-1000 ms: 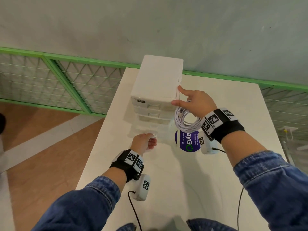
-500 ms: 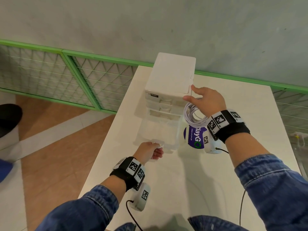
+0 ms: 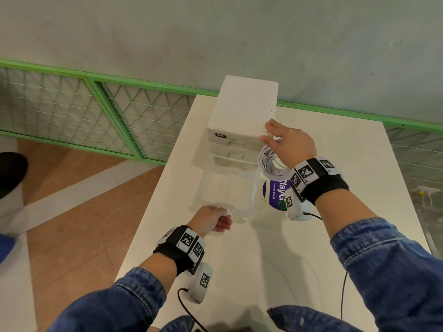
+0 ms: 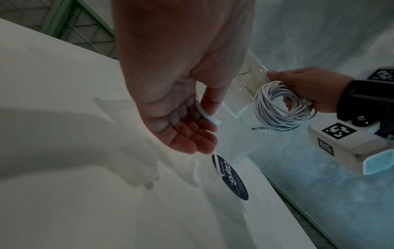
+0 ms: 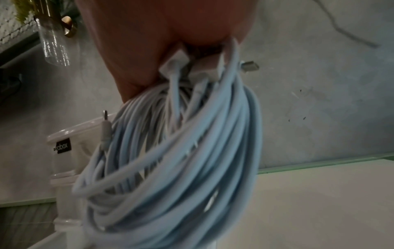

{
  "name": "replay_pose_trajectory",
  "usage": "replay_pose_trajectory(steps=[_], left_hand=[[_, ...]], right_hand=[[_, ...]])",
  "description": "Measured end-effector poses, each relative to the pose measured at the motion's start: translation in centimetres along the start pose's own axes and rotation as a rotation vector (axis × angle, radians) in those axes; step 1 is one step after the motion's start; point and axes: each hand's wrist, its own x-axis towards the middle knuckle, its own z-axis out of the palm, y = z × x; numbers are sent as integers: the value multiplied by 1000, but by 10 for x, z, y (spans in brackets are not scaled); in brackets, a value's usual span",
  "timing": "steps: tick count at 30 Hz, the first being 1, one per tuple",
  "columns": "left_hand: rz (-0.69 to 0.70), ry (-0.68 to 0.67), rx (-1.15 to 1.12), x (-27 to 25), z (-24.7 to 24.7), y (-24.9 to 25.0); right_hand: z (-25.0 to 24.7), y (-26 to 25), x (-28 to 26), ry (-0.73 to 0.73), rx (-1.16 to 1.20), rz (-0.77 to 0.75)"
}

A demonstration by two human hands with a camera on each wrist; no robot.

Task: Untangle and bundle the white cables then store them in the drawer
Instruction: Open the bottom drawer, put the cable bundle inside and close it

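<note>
Left hand [image 3: 211, 220] is gripping the handle of the clear bottom drawer [image 3: 227, 192], pulled out from the white drawer unit [image 3: 242, 111] on the table [image 3: 335, 248], while right hand [image 3: 291, 142] is holding the coiled white cables [image 4: 281, 107] beside the unit, thumb and forefinger touching its top corner.

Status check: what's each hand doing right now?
Left hand gripping drawer handle, drawer out. Right hand holding cable coil, fingertips on cabinet. Nothing blocking.
</note>
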Motion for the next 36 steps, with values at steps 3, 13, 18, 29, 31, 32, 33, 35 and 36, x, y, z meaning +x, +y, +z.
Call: replay_pose_trajectory(steps=[3, 13, 18, 29, 31, 32, 33, 35, 36], left_hand=[[0, -11, 8, -6, -4, -8], [-2, -39, 37, -17, -11, -21], [-30, -104, 185, -20, -23, -13], [603, 399, 600, -29, -36, 67], [600, 365, 817, -14, -31, 63], [583, 347, 925, -7, -29, 58], [572, 337, 1020, -1, -26, 54], [584, 317, 1171, 9, -23, 48], [588, 307, 1217, 13, -21, 48]], right_hand=[[2, 0, -1, 12, 28, 13], [1, -6, -6, 32, 95, 56], [11, -14, -25, 235, 355, 94], [96, -74, -45, 237, 783, 277], [110, -78, -41, 142, 776, 315], [115, -78, -39, 93, 801, 354], [120, -76, -37, 44, 826, 402], [125, -71, -34, -37, 814, 477], [128, -68, -33, -56, 791, 495]])
